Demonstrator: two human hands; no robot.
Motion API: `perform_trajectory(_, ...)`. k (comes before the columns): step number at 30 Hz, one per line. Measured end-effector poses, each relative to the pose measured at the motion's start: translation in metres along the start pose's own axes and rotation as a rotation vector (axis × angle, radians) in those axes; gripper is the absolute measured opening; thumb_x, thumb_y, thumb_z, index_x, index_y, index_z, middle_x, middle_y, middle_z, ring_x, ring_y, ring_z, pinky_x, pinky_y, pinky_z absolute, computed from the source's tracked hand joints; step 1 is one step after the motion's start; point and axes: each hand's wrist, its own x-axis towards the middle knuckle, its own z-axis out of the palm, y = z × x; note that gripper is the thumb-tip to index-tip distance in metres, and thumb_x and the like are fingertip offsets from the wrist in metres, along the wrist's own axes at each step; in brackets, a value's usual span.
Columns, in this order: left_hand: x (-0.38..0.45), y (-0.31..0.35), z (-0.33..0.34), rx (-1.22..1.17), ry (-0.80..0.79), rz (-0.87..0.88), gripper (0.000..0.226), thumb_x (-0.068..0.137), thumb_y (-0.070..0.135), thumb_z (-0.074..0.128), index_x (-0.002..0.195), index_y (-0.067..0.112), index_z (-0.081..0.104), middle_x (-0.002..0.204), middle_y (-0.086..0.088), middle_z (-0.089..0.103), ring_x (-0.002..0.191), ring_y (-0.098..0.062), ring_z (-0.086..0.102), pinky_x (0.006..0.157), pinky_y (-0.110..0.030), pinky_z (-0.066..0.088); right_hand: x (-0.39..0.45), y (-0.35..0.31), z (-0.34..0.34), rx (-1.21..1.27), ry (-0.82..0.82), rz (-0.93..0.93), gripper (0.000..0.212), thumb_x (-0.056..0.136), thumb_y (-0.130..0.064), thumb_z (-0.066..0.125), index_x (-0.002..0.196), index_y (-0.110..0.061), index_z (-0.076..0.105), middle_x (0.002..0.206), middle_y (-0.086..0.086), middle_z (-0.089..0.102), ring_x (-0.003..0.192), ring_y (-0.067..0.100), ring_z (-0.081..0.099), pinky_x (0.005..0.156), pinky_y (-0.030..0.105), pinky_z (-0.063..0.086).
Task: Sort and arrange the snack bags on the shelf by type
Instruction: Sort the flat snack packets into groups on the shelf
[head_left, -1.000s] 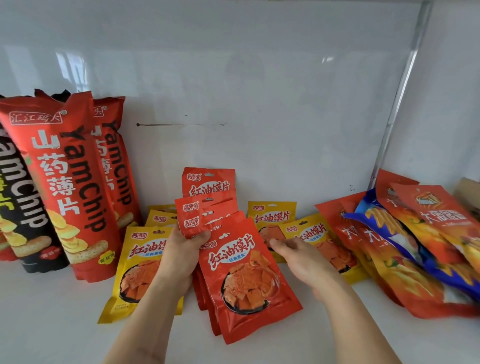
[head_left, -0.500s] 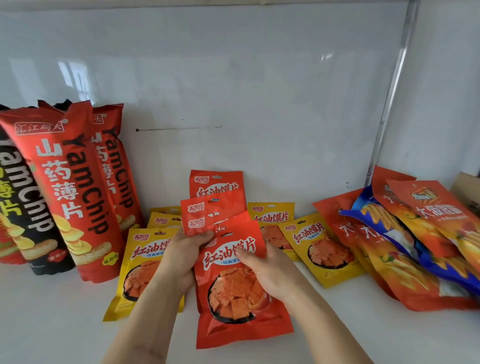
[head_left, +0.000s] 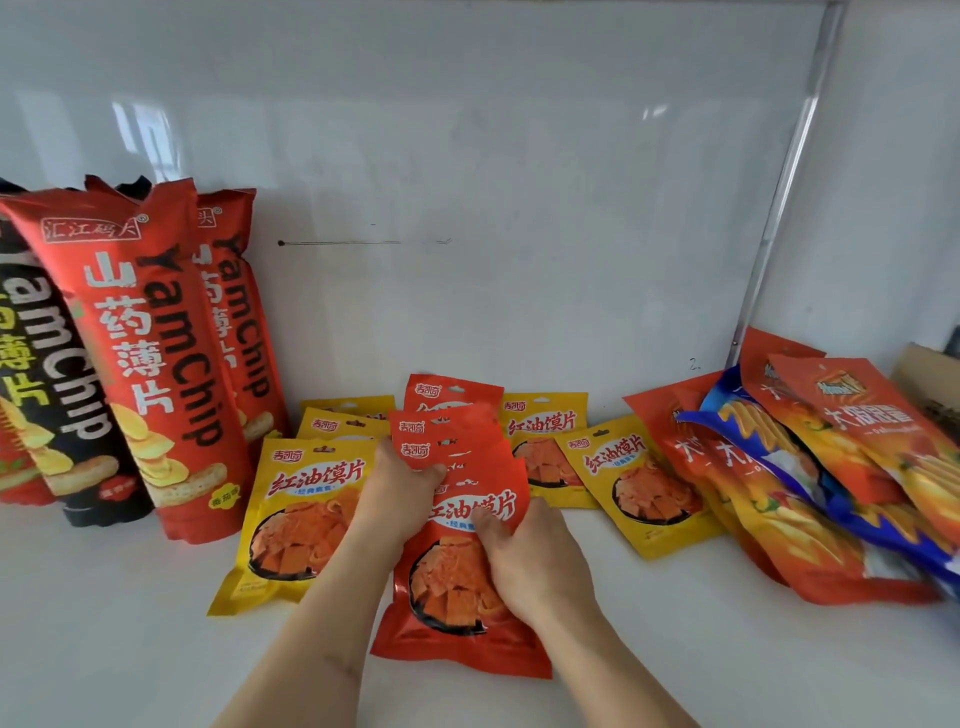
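A fanned stack of small red snack bags (head_left: 457, 587) stands on the white shelf (head_left: 130, 623) at the centre. My left hand (head_left: 397, 493) grips the stack's upper left side, thumb over the top bags. My right hand (head_left: 530, 566) presses on the front red bag and grips its right side. Yellow bags of the same snack lie around the stack: one (head_left: 306, 519) on the left with more behind it, and others (head_left: 631, 483) on the right, partly hidden by the red stack.
Tall red and black YamChip bags (head_left: 156, 358) stand against the back wall at the left. A pile of large orange and blue chip bags (head_left: 810, 478) slumps at the right, beside a cardboard box (head_left: 930, 379). A metal post (head_left: 779, 197) marks the right corner.
My right hand has come in from the yellow bags on the right and closed on the front red bag. The fanned red stack is drawn tighter and more upright.
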Motion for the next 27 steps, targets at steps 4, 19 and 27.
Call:
perform_trajectory(4,0.003,0.002,-0.002,0.152,0.02,0.063,0.054,0.098,0.033,0.063,0.142,0.017,0.035,0.131,-0.009,0.061,0.111,-0.031,0.066,0.074,-0.032,0.05,-0.005,-0.004,0.007,-0.048,0.083,-0.022,0.053,0.09,-0.068,0.047,0.119,-0.024,0.053,0.118,-0.004,0.06,0.109,0.021,0.061,0.093,0.038,0.05)
perform_trajectory(19,-0.004,0.005,-0.008,0.369,-0.001,0.158,0.079,0.102,0.039,0.053,0.158,0.013,0.004,0.14,-0.018,0.055,0.119,-0.037,0.062,0.095,-0.051,0.055,-0.019,0.01,0.009,0.089,0.041,-0.175,0.089,0.06,-0.086,0.049,0.132,-0.034,0.046,0.121,-0.011,0.06,0.114,0.014,0.057,0.096,0.042,0.051)
perform_trajectory(27,-0.027,0.006,0.002,0.672,0.097,0.363,0.075,0.106,0.038,0.041,0.158,-0.003,0.005,0.165,-0.021,0.016,0.153,-0.035,0.014,0.124,-0.04,0.015,-0.021,0.005,0.003,0.103,0.046,-0.158,0.083,0.066,-0.081,0.056,0.134,-0.033,0.046,0.125,-0.01,0.058,0.117,0.014,0.055,0.099,0.041,0.049)
